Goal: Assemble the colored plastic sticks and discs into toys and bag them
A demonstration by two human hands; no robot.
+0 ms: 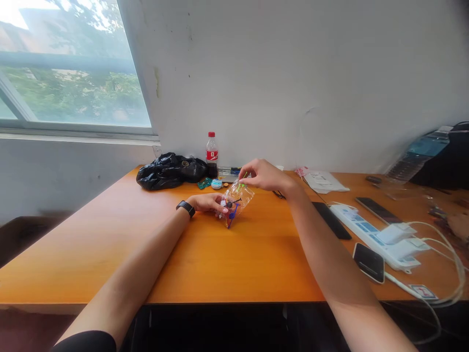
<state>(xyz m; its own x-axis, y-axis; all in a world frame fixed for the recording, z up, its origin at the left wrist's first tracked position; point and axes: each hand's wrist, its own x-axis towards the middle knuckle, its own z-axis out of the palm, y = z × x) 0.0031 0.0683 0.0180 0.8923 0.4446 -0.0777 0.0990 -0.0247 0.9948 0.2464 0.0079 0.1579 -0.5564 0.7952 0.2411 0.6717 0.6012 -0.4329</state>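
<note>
A small clear plastic bag (242,196) is tilted just above the table, in the middle of the view. Inside it show blue, dark and yellow small parts (232,213); their kind is too small to tell. My left hand (210,202), with a black watch on the wrist, is closed on the bag's lower left side. Over the bag's top, my right hand (258,176) pinches with thumb and forefinger. A thin yellow-green piece (244,176) shows at those fingertips; whether they also touch the bag's edge I cannot tell.
Behind the hands stand a cola bottle (211,155) and a black plastic bag (170,171). A green circuit board (204,183) and a round white-and-blue container (216,184) lie near them. To the right are a power strip (366,234), several cables and phones (369,262).
</note>
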